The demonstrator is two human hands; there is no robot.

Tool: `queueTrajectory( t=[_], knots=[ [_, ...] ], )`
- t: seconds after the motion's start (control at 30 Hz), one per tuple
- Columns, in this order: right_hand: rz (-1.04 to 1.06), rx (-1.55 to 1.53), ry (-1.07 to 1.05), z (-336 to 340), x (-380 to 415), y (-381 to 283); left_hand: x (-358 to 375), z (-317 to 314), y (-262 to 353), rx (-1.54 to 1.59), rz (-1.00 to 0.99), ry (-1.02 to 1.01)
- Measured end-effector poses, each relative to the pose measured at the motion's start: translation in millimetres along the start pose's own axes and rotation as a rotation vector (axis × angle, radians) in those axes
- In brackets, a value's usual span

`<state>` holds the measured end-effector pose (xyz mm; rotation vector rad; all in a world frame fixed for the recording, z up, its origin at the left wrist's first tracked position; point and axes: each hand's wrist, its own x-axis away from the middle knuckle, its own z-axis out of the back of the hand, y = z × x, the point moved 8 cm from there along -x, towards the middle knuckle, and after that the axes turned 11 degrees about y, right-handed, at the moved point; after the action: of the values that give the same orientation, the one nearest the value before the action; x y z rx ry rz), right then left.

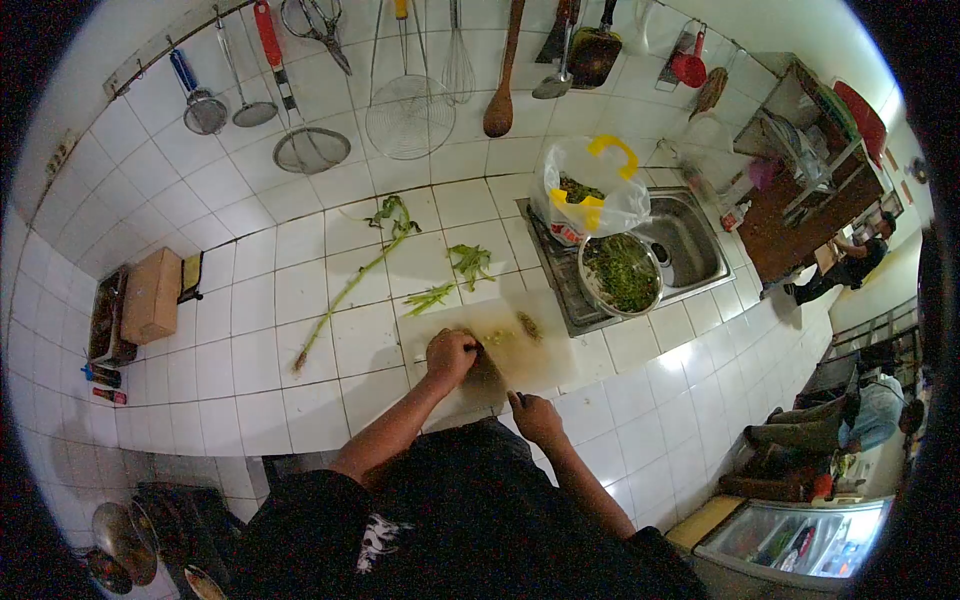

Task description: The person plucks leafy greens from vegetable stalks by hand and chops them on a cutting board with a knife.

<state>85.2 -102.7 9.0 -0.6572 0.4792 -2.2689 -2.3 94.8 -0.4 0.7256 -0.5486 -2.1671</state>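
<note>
My right hand (537, 418) is wrapped round the dark handle of a knife (491, 376), whose blade lies over the pale cutting board (548, 366). My left hand (452, 358) is closed at the board's left part, fingertips beside the blade; what they pinch is hidden. Small pale-green cut pieces (494, 340) lie just past the blade. A brownish root end (528, 325) sits on the board's far side. Beyond the board are cut green stems (430, 298) and a leafy sprig (471, 263). A long leafy stalk (347, 288) stretches across the tiles to the left.
A metal bowl of chopped greens (622, 275) and a plastic bag (610, 205) stand by the steel sink (712, 255). Strainers and a wooden spoon (499, 113) hang on the wall. A cardboard box (151, 295) is at left. Two people (858, 258) are at far right.
</note>
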Motion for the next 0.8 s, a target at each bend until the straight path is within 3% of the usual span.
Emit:
queueTrajectory(
  t=[0.1,0.4,0.47,0.6,0.67,0.8],
  knots=[
    [-0.002,-0.005,0.052,-1,-6,1,2,4,3,0.008,0.023,-0.005],
    [-0.030,-0.043,-0.052,8,17,-5,4,8,1,-0.017,0.054,0.028],
    [0.081,-0.020,-0.007,3,16,-10,3,9,4,0.006,0.022,0.032],
    [-0.023,-0.024,0.041,-4,2,-3,3,7,3,-0.043,0.109,-0.009],
    [0.026,-0.028,0.129,-6,-12,7,2,9,4,-0.069,0.098,-0.002],
    [0.049,-0.071,0.097,7,-6,9,0,17,9,-0.024,0.107,-0.008]
  ],
)
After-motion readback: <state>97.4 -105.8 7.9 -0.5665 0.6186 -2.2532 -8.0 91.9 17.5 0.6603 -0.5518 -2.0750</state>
